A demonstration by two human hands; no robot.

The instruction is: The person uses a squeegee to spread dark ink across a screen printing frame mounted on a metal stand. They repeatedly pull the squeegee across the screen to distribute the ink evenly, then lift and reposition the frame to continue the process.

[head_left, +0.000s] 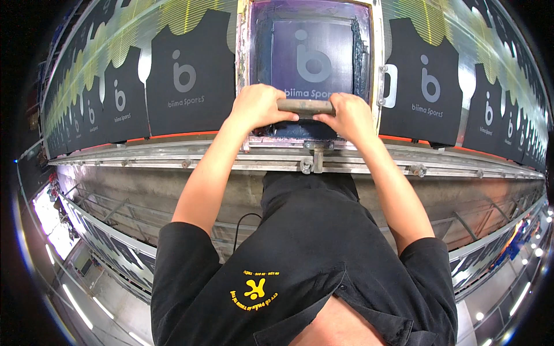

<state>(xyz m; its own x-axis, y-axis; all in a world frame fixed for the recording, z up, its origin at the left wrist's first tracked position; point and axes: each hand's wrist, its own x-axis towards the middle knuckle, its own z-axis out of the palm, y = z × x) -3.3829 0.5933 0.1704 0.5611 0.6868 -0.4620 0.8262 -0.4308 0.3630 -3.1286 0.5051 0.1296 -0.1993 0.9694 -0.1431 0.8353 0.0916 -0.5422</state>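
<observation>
Up front, both hands wrap the squeegee handle (306, 106): left hand (258, 105) & right hand (348, 115) closed on its ends, arms stretched fwd. Squeegee sits at the near edge of the screen frame (376, 69); black garment panels (190, 75) lie either side, metal rail (231, 161) just below wrists.

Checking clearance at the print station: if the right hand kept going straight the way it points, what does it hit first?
The right hand points up the picture, away from the body, gripping the squeegee handle. Straight on it would probably meet the screen mesh, then the frame's far edge; depth is unclear.
</observation>
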